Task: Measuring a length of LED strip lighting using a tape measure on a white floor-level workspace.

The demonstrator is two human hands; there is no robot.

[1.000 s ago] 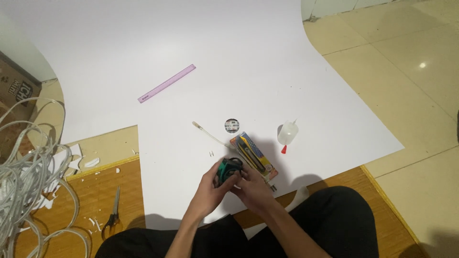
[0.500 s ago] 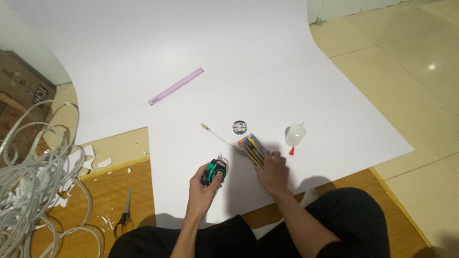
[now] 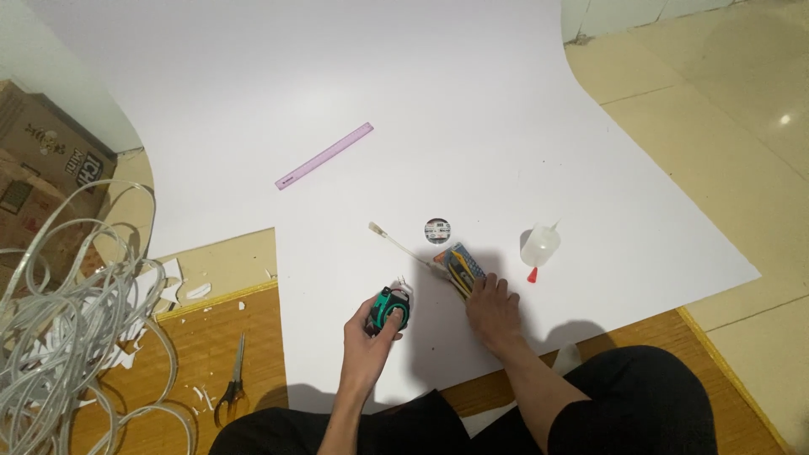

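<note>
Left hand (image 3: 371, 327): closed around a green-and-black tape measure (image 3: 391, 308), thumb on its face, held just over the white sheet (image 3: 472, 109).
Right hand (image 3: 494, 308): fingers flat, pressing the near end of a yellow-and-blue packet (image 3: 462, 265); grasps nothing.
Packet: right of the tape measure, close by.
Thin white stick (image 3: 396, 243): just beyond the tape measure.
Small round disc (image 3: 436, 228): beyond the packet.
Squeeze bottle (image 3: 539, 244), red cap (image 3: 532, 275) off: right of the packet.
Purple ruler (image 3: 324, 156): well beyond.
Scissors (image 3: 231, 386): left of the tape measure, on the mat.

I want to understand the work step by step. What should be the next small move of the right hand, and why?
Probably close the right hand on the flat pack with yellow tools and lift it: its fingers already rest on the pack's near end, while the left hand holds the green tape measure.
</note>
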